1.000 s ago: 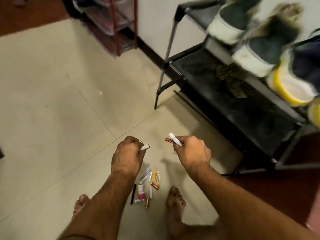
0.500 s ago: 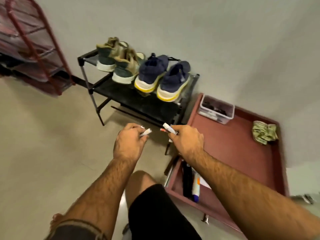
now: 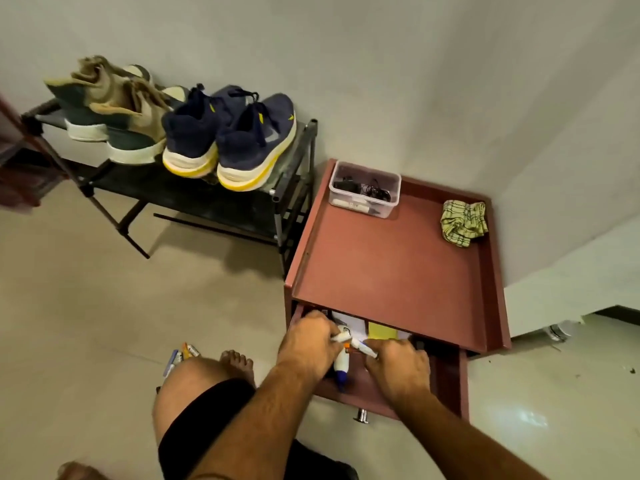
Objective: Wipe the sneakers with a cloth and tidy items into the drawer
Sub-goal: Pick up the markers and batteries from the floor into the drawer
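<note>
Both hands, the left hand (image 3: 308,341) and right hand (image 3: 398,365) each gripping small white markers (image 3: 362,348), have swung from the floor into the open red-brown drawer (image 3: 446,379), a few markers left on the floor (image 3: 180,356), wiped sneakers (image 3: 221,136) racked beyond.

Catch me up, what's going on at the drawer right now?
The person crouches at the open red-brown drawer, both hands inside it. The left hand holds a white marker; the right hand holds a white pen. More small items lie on the floor by the knee. The checked yellow-green cloth lies on the cabinet top; the navy yellow-soled sneakers stand on the black rack.
</note>
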